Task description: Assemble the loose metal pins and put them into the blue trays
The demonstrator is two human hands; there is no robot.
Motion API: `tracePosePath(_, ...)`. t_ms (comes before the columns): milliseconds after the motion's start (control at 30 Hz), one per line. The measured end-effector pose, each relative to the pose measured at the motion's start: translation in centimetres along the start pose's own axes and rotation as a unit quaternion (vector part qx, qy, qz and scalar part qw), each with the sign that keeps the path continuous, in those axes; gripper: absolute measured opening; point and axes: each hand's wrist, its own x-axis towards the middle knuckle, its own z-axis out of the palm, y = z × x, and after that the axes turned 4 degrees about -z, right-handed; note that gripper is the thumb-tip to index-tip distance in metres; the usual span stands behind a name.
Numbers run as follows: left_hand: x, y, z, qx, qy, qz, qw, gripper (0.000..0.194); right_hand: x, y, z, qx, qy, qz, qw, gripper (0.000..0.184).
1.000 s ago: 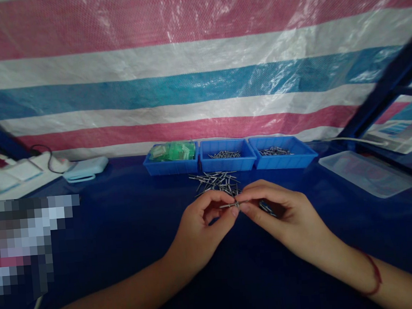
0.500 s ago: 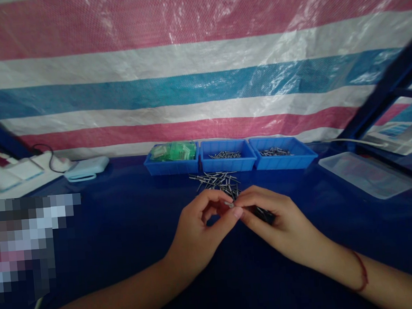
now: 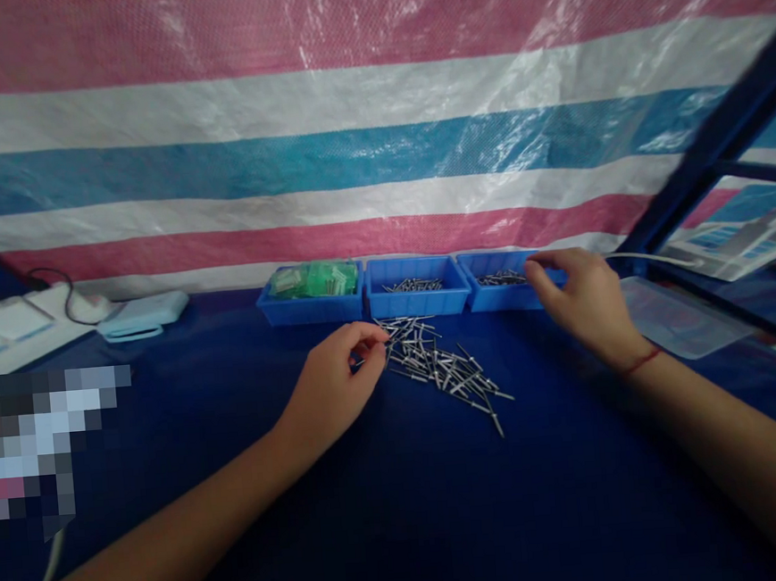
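A loose heap of small metal pins (image 3: 444, 364) lies on the dark blue table cover (image 3: 405, 504). My left hand (image 3: 335, 386) rests at the heap's left edge, thumb and fingers pinched together at a pin. My right hand (image 3: 580, 300) reaches over the right blue bin (image 3: 496, 298), which holds metal pins, with its fingertips curled at the bin's rim. Whether anything is between those fingers cannot be made out. The middle blue bin (image 3: 416, 302) also holds pins. The left blue bin (image 3: 312, 307) holds green plastic pieces.
A clear plastic lid or tray (image 3: 682, 312) lies to the right of the bins. A pale blue box (image 3: 140, 314), a cable and white items sit at the far left. A striped tarp (image 3: 349, 132) hangs behind. A blue frame bar (image 3: 706, 153) slants at right.
My hands were pinched together over one pin near the heap. They have parted: the right hand went up and right to the right bin, the left hand moved to the heap's left edge.
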Motion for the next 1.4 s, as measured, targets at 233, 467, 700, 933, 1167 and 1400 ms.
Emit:
tracePosePath(233, 0.2, -0.9, 0.0, 0.173, -0.073, 0.147, 0.971, 0.024, -1.2, -2.9, 0.1, 0.066, -0.021, -0.057, 0.996, 0.02)
tracePosePath(467, -0.3, -0.5, 0.5, 0.212, -0.121, 0.185, 0.952, 0.017, -2.6, -7.2, -1.7, 0.16, -0.064, -0.098, 0.98, 0.017)
tracePosePath(700, -0.6, 0.2, 0.7, 0.176, -0.092, 0.198, 0.96, 0.018, -4.4, -10.5, -3.0, 0.248, -0.185, -0.184, 0.933, 0.015)
tracePosePath(933, -1.8, 0.7, 1.4, -0.06, -0.062, 0.145, 0.986, 0.016, -5.1, -11.5, -3.1, 0.314, -0.26, -0.143, 0.902, 0.017)
tracePosePath(1167, -2.4, 1.6, 1.9, -0.274, -0.018, -0.017, 0.961, 0.014, -5.4, -11.9, -3.1, 0.369, -0.281, -0.089, 0.881, 0.019)
tracePosePath(1400, -2.4, 2.0, 1.5, -0.283, -0.053, -0.023, 0.957, 0.007, -5.5, -12.4, -3.4, 0.396, -0.275, -0.091, 0.871, 0.019)
